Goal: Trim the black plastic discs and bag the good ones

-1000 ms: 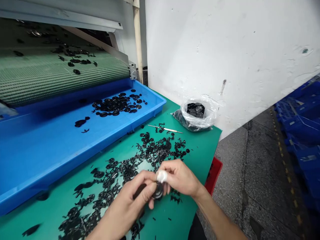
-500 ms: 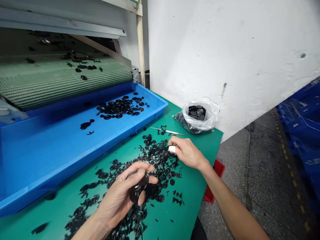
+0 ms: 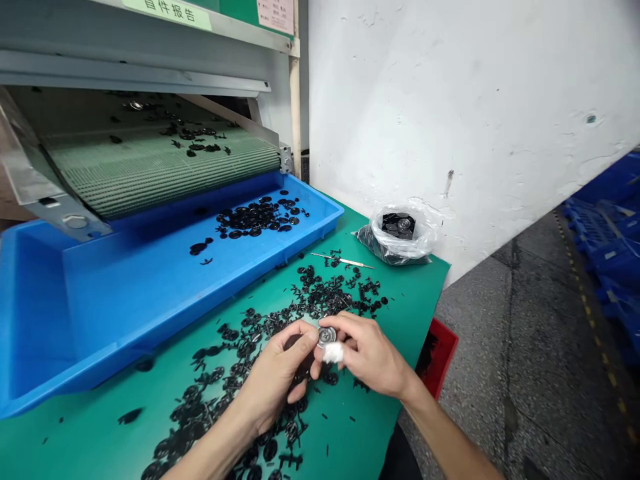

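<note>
LAYOUT | bench mat (image 3: pixel 405 293): tray (image 3: pixel 325 217) along left side, under end of conveyor belt (image 3: pixel 150 170) | plastic bag (image 3: pixel 400 250) at far end, against wall (image 3: pixel 450 100) | slim hand tool (image 3: pixel 343 259) just before bag | loose moulded parts (image 3: pixel 320 300) on mat, beneath hands | round part (image 3: pixel 327 337) between left hand (image 3: pixel 273 380) and right hand (image 3: pixel 370 353)

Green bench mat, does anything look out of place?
Black plastic pieces lie scattered loose across the green bench mat, unlike the neater pile in the blue tray; the right hand has a white-wrapped finger.
</note>
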Demonstrator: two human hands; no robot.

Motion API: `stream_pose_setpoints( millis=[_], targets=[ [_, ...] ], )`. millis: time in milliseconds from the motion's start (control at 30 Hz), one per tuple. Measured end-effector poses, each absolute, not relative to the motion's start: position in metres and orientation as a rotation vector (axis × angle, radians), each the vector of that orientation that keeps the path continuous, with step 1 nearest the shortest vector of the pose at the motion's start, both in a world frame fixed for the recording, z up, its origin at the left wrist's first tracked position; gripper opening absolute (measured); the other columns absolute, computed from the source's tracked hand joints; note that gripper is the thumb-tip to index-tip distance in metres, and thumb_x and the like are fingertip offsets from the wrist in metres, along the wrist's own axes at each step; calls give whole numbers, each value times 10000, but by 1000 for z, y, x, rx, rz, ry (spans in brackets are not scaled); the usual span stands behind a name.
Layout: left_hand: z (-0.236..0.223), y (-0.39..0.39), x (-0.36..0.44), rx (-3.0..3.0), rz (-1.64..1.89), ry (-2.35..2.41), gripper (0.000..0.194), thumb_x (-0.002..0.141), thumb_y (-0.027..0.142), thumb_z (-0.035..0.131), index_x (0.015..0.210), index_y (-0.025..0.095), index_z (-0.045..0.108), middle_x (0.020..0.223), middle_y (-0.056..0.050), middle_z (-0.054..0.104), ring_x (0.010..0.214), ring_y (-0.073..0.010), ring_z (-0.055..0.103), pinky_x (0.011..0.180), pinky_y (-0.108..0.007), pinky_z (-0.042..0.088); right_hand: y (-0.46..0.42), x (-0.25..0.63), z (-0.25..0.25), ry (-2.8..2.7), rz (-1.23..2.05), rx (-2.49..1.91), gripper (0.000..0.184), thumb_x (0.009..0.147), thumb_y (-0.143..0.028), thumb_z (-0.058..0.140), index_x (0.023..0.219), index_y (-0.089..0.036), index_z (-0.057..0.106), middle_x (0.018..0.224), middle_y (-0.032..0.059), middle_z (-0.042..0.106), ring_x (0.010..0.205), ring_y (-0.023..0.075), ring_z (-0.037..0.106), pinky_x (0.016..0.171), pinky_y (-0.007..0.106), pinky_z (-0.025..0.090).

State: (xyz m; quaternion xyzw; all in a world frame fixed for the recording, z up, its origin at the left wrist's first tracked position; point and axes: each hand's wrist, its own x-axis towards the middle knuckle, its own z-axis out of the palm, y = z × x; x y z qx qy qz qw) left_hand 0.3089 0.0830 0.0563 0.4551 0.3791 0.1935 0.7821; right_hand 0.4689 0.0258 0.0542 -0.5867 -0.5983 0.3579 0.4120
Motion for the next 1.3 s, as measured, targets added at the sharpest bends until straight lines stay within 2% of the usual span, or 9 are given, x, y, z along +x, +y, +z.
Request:
stream_pose_setpoints(
  millis=[200, 400, 500, 667, 833, 967, 1067, 1133, 1300],
  targets=[
    [53, 76, 308, 1052, 356, 819, 268, 911, 485, 533, 875, 219, 535, 521, 52, 567, 370, -57, 322, 303, -109, 238, 20, 461, 41, -1234, 1135, -1395, 231, 753, -136, 640, 953, -195, 740, 637, -29, 601, 492, 82, 525, 456, 192, 423],
    [47, 71, 306, 1316, 316, 800, 314, 916, 521, 505, 982, 216, 543, 629, 31, 621, 405, -64, 386, 355, -146, 318, 21, 465, 28, -993, 1417, -1323, 204, 856, -332, 595, 896, -149, 675, 492, -50, 545, 381, 82, 477, 375, 182, 371],
    [48, 73, 307, 1271, 338, 825, 336, 899, 503, 554, 1079, 220, 564, 629, 17, 637, 422, -69, 399, 356, -137, 309, 30, 485, 36, -1269, 1197, -1521, 200, 923, -265, 490, 988, -182, 659, 578, -30, 599, 475, 106, 558, 475, 208, 430],
    [53, 86, 306, 807, 430, 787, 260, 850, 409, 665, 1038, 234, 625, 579, 25, 601, 413, -76, 439, 293, -100, 308, 59, 518, 53, -1793, 480, -2118, 352, 902, -94, 429, 1176, -203, 623, 1075, 83, 628, 908, 210, 614, 699, 283, 425],
    [54, 97, 304, 602, 542, 721, 210, 795, 383, 736, 886, 203, 675, 754, -17, 662, 475, -85, 553, 298, -109, 421, 80, 527, 57, -1904, 629, -2118, 279, 835, -78, 487, 1045, -163, 650, 1039, 101, 587, 754, 191, 577, 598, 278, 353],
    [54, 99, 304, 569, 647, 791, 273, 663, 331, 859, 811, 199, 672, 835, -14, 687, 604, -136, 661, 342, -136, 501, 84, 533, 49, -1880, 737, -2002, 258, 757, -106, 578, 995, -199, 612, 995, 37, 589, 701, 142, 531, 595, 252, 345],
    [53, 100, 304, 580, 681, 858, 311, 654, 245, 866, 904, 215, 684, 1037, -41, 689, 780, -194, 701, 320, -123, 463, 82, 533, 42, -1794, 835, -1886, 253, 738, -135, 595, 979, -210, 599, 805, -25, 595, 580, 108, 504, 542, 229, 358],
    [52, 101, 304, 637, 659, 848, 306, 741, 227, 799, 1019, 228, 671, 1093, -48, 671, 740, -150, 672, 318, -111, 426, 79, 529, 40, -1721, 858, -1805, 331, 741, -111, 560, 1049, -224, 606, 824, -28, 600, 583, 99, 520, 541, 220, 388],
    [48, 97, 306, 874, 535, 819, 195, 889, 345, 633, 1016, 197, 628, 701, 19, 608, 508, -71, 453, 327, -97, 326, 68, 512, 40, -1460, 884, -1608, 330, 767, -136, 534, 1040, -238, 690, 927, 8, 626, 667, 117, 614, 583, 229, 493]
  ],
)
